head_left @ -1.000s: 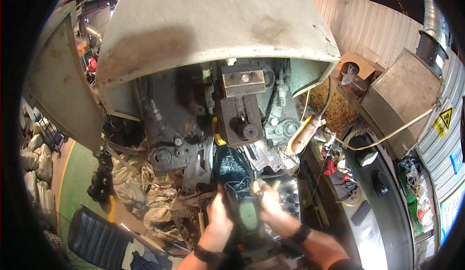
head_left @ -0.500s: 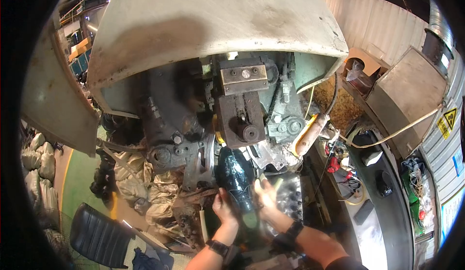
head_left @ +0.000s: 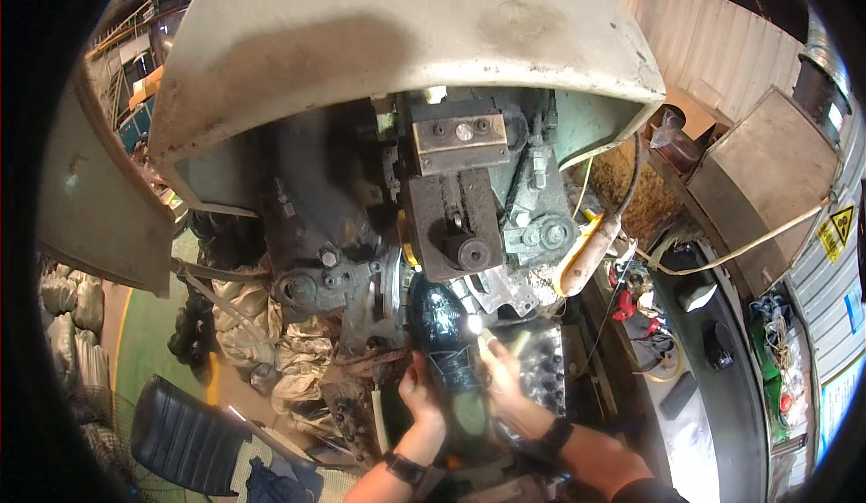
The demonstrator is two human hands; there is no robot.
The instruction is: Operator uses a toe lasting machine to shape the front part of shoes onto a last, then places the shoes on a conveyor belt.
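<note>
A glossy black shoe upper (head_left: pixel 444 323) is held between my two hands, its rounded toe up against the machine's metal jaws (head_left: pixel 492 291). Pale green shows at its near end, probably the last inside. My left hand (head_left: pixel 420 393) grips the left side, with the fingers partly hidden behind the upper. On the other side, my right hand (head_left: pixel 502 373) presses against it with bent fingers. Pale yellowish coverings or strips show at the right fingertips; I cannot tell which. Above the toe sits a dark machine block (head_left: pixel 456 223) with a round knob.
A big cream hood (head_left: pixel 406 43) overhangs the machine. To the right hang a worn-handled lever (head_left: pixel 586 255) and a cable. A dark bench (head_left: pixel 722 386) with small tools curves along the right. A black chair (head_left: pixel 185 435) and pale sacks (head_left: pixel 244 332) are at left.
The whole view has shifted slightly. Both hands keep hold of the shoe upper, which stays at the jaws. A bright glint now shows beside the right fingertips.
</note>
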